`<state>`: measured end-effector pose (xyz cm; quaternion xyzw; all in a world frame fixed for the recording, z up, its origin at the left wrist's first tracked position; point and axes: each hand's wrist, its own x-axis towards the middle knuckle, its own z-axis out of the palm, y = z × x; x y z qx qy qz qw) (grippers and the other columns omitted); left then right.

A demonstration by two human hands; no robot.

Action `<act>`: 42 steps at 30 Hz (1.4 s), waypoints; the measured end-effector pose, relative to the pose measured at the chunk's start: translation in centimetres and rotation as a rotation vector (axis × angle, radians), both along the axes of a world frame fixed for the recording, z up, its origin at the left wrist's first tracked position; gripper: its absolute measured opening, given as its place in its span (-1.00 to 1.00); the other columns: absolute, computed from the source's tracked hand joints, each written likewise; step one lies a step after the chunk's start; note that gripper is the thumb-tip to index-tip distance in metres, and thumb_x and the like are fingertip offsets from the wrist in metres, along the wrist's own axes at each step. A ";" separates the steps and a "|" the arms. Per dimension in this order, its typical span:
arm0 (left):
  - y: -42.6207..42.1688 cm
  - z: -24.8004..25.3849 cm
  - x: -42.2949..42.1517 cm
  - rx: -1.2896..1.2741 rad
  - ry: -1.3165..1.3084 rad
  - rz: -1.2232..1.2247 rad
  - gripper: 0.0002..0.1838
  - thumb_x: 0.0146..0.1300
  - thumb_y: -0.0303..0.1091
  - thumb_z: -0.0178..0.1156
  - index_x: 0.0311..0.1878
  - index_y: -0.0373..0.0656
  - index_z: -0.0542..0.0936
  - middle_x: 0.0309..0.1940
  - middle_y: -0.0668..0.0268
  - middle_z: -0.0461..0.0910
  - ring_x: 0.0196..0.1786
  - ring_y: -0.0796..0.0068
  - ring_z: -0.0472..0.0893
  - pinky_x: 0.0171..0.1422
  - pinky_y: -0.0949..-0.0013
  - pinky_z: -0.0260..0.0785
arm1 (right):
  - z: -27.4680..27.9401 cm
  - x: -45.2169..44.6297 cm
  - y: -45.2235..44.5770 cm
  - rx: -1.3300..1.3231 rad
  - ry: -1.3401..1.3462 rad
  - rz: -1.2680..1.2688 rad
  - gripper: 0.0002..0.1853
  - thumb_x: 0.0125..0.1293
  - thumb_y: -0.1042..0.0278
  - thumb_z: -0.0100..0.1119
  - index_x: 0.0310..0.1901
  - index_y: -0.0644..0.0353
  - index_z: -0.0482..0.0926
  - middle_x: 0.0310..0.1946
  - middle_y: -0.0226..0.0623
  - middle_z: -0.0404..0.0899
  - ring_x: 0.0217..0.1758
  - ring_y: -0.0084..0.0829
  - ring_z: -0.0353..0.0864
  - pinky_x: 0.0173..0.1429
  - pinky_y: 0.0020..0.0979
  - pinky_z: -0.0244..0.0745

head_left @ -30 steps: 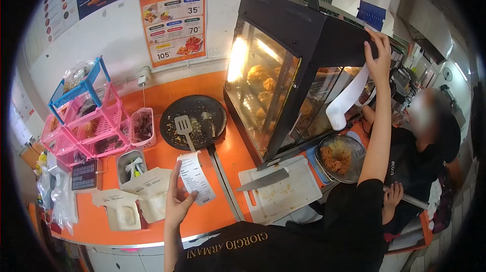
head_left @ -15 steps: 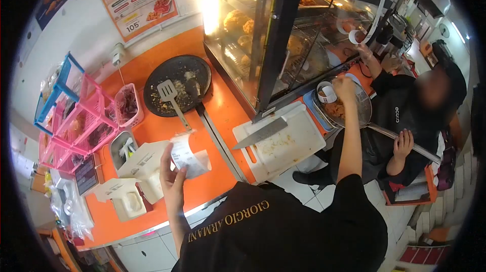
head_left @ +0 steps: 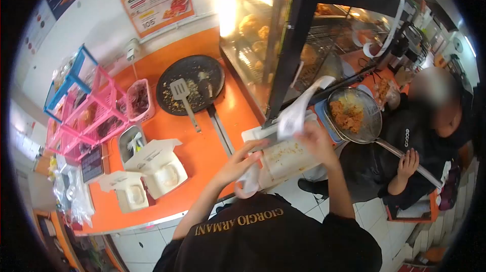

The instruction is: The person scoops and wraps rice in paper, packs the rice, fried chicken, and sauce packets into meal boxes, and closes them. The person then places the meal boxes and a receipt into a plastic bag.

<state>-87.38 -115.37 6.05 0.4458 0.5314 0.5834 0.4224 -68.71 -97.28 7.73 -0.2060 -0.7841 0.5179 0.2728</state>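
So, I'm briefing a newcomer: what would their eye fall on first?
Probably the lit glass food warmer, upper centre, with fried chicken inside. Left of it, a slotted spatula rests on a crumb-strewn black pan. Lower down, a white paper strip curls up at the right hand.

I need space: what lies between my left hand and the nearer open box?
Bare orange counter shows between your left hand and that box in the head view.

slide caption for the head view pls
Right hand holds a paper strip, left hand nearby, before a lit food display case.
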 end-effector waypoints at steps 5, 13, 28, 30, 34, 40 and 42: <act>3.3 3.2 0.8 -0.065 -0.167 0.013 -0.64 0.36 -0.19 0.12 0.08 -0.24 0.50 -0.14 0.30 0.61 -0.12 0.51 0.58 -0.08 0.31 0.44 | 1.8 -1.6 -4.8 0.038 -0.143 0.279 -0.71 0.21 0.41 0.28 -0.04 0.25 0.55 -0.09 -0.32 0.56 -0.06 -0.51 0.56 -0.01 -0.48 0.47; 1.7 4.5 1.8 0.092 0.678 -0.163 -0.55 0.23 -0.29 0.23 0.17 -0.15 0.43 -0.22 0.11 0.63 -0.18 0.18 0.64 -0.09 0.20 0.46 | 5.8 -4.6 -2.0 -0.564 0.188 0.107 -0.74 0.30 0.43 0.18 -0.02 0.23 0.41 -0.19 -0.36 0.60 -0.18 -0.62 0.58 -0.11 -0.55 0.47; -18.4 -16.1 -7.1 -0.649 1.134 0.589 -0.76 0.12 -0.40 0.12 -0.11 -0.15 0.55 -0.01 0.20 0.53 -0.22 0.09 0.61 -0.22 0.09 0.47 | 31.5 2.0 18.7 0.312 0.612 -0.244 -0.56 0.19 0.60 -0.01 0.15 0.30 0.49 -0.03 -0.29 0.55 -0.04 -0.59 0.51 0.06 -0.60 0.39; -15.4 -14.1 -5.5 -0.562 1.063 0.615 -0.81 0.11 -0.47 0.08 -0.18 -0.14 0.55 0.01 0.30 0.53 -0.21 0.09 0.62 -0.24 0.09 0.47 | 32.0 1.4 20.0 0.312 0.611 -0.175 -0.56 0.17 0.56 -0.04 0.13 0.31 0.51 -0.04 -0.30 0.57 -0.06 -0.58 0.52 0.07 -0.57 0.38; -11.1 -14.1 -2.6 -0.516 1.049 0.447 -0.74 0.05 -0.53 0.08 -0.14 -0.16 0.53 0.01 0.21 0.48 -0.25 0.03 0.61 -0.20 0.08 0.49 | 31.6 1.2 23.8 0.349 0.324 -0.239 -0.54 0.19 0.52 -0.11 0.14 0.28 0.51 0.11 -0.25 0.50 0.11 -0.52 0.45 0.23 -0.49 0.29; -4.8 -15.6 1.7 -0.320 0.920 0.288 -0.64 0.19 -0.39 0.10 0.08 -0.19 0.44 0.13 0.16 0.40 -0.30 0.00 0.62 -0.23 0.04 0.49 | 30.8 0.0 26.7 1.453 0.215 -0.689 -0.63 0.28 0.43 -0.10 0.07 0.04 0.59 -0.06 -0.29 0.48 0.12 -0.32 0.43 0.21 -0.37 0.31; -4.3 -12.8 2.8 -0.358 0.845 0.283 -0.49 0.19 -0.35 0.14 0.21 -0.22 0.33 0.17 0.07 0.34 -0.23 -0.07 0.59 -0.22 0.04 0.49 | 31.6 0.3 29.3 1.522 0.079 -0.615 -0.66 0.40 0.26 -0.13 0.08 0.12 0.55 0.02 -0.08 0.53 0.13 -0.14 0.47 0.25 -0.23 0.31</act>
